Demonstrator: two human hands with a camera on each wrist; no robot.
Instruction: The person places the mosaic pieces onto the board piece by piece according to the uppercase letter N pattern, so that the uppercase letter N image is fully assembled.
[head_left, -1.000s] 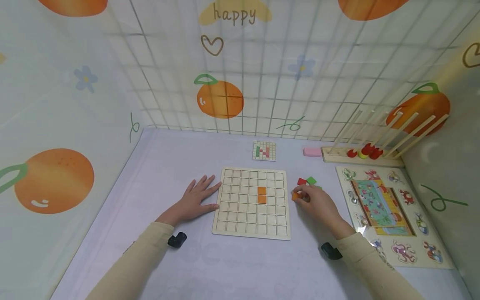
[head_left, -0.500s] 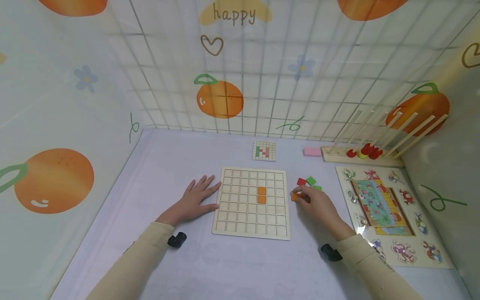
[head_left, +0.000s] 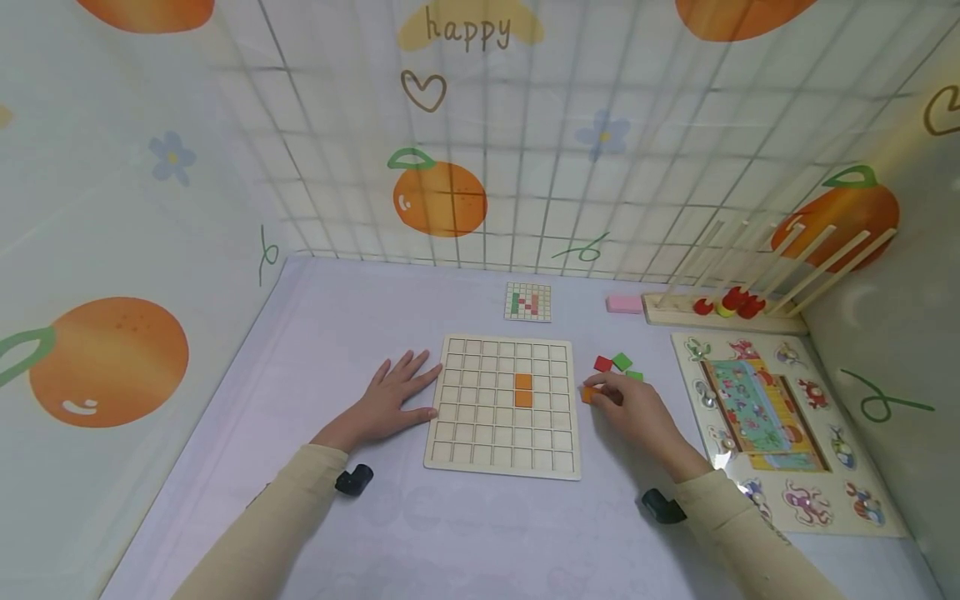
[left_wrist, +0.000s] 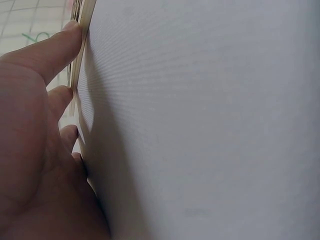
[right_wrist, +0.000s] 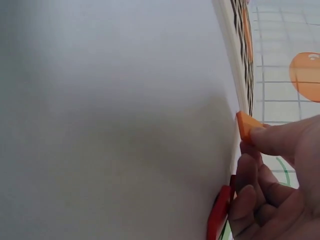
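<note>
Your right hand pinches one orange tile between thumb and finger. The tile is just beside the right edge of the grid board; I can't tell if it touches the cloth. It looks light, hard and flat, so it should not bend or break easily. Its face looks smooth and may slip, so hold it by the edges, with one corner poking out. Your left hand lies flat with fingers spread, thumb and fingertip touching the board's left edge. The board looks stiff and thin, and may slide if bumped, so its rim is the best place to hold. Two orange tiles sit on it. A red tile and green tiles lie past your right fingers.
</note>
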